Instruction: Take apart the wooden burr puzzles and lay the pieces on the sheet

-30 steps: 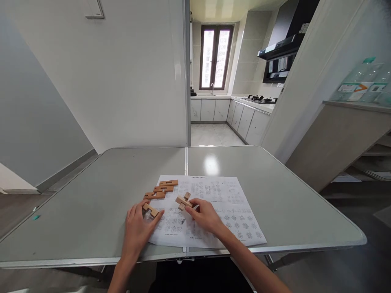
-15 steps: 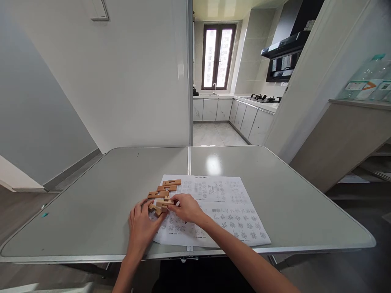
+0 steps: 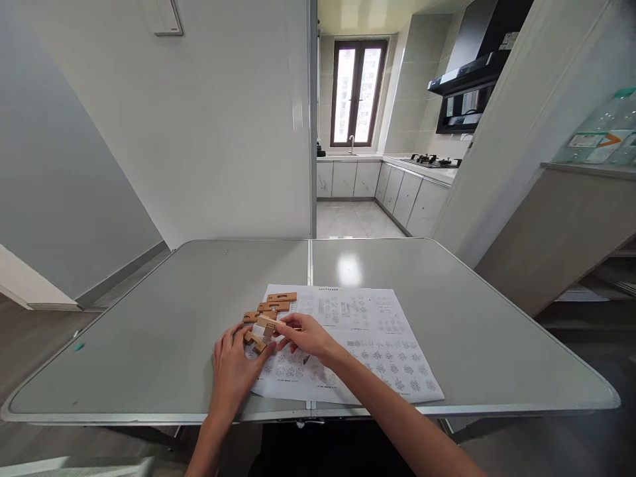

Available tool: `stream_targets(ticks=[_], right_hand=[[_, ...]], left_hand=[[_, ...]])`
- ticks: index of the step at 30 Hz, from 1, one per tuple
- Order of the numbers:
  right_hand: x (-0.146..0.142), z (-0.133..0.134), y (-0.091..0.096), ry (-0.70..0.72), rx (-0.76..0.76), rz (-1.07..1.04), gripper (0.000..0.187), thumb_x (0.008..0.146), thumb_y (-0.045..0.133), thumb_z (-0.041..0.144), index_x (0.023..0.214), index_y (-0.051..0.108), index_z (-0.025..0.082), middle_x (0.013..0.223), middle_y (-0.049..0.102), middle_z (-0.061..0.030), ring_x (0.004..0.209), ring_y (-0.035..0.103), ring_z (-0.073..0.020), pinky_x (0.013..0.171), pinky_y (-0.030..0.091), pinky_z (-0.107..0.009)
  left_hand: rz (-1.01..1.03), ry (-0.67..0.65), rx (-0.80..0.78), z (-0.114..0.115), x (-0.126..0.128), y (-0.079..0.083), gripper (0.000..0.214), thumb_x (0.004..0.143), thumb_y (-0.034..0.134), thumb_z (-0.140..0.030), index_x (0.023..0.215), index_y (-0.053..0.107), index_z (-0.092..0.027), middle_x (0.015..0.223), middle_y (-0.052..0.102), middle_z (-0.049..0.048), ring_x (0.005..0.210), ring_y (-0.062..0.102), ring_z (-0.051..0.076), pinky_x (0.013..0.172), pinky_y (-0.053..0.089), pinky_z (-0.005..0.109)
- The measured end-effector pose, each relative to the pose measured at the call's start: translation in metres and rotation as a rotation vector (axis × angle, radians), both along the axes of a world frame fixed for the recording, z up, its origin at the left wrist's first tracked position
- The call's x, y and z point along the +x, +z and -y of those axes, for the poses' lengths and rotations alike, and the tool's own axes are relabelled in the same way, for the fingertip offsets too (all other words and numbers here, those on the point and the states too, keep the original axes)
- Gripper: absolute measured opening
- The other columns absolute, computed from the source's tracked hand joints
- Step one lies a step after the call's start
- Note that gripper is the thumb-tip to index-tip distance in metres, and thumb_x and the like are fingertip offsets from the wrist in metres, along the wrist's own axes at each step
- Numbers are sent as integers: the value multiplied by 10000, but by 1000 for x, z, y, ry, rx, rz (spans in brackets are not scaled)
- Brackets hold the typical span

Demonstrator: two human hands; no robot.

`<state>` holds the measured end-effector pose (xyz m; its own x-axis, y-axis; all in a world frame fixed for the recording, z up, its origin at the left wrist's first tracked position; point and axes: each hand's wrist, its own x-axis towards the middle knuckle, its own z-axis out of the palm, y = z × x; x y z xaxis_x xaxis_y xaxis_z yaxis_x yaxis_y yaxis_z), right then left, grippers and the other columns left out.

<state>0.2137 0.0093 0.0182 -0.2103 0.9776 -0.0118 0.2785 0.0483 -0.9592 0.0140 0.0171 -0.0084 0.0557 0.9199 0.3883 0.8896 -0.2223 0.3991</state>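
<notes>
My left hand [image 3: 232,366] rests on the grey table [image 3: 149,331] and pinches a small notched wooden block [image 3: 254,341] at its fingertips. My right hand [image 3: 307,336] holds a second pale wooden puzzle piece [image 3: 267,324] against that block, so the two pieces touch. Both hands work over the left part of a printed instruction sheet [image 3: 368,338]. Three flat brown wooden pieces [image 3: 275,306] lie in a staggered row just beyond my fingers, at the sheet's upper left corner.
The folding table has a centre seam [image 3: 309,265] and a metal rim. A white partition wall [image 3: 223,132] stands behind it. A kitchen doorway [image 3: 358,218] opens beyond. A counter with plastic bottles [image 3: 596,139] stands at the right.
My right hand has carried its wooden piece leftward from the sheet's middle to meet the block in my left hand. The view has shifted slightly.
</notes>
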Motion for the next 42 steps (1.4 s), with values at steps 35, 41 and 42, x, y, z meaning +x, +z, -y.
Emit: stream_targets(ticks=[35,41,42], right_hand=[[1,7,-11,137,595,428,165,1013,613,152,1128,653,263,1165,760,-39,1053,710,-230,946,492,-357],[4,12,-14,84,639,328,225,980,638,117,1139,643,276,1142,750,2,987,713,-175,896,527,-288],[4,13,-13,63,634,311,226,981,643,129,1150,637,278,1121,744,11,942,714,-160,865,538,-268]], left_hand=[[111,-159,-70,3,-1,6,571,768,783,-557,1263,685,-290,1239,727,54,1251,542,344,1045,468,492],[131,-152,-72,4,-2,4,603,762,781,-580,1278,684,-283,1242,731,58,1251,539,350,1042,474,490],[130,-153,-70,3,-2,3,599,763,782,-572,1278,683,-282,1246,731,59,1247,543,349,1041,474,488]])
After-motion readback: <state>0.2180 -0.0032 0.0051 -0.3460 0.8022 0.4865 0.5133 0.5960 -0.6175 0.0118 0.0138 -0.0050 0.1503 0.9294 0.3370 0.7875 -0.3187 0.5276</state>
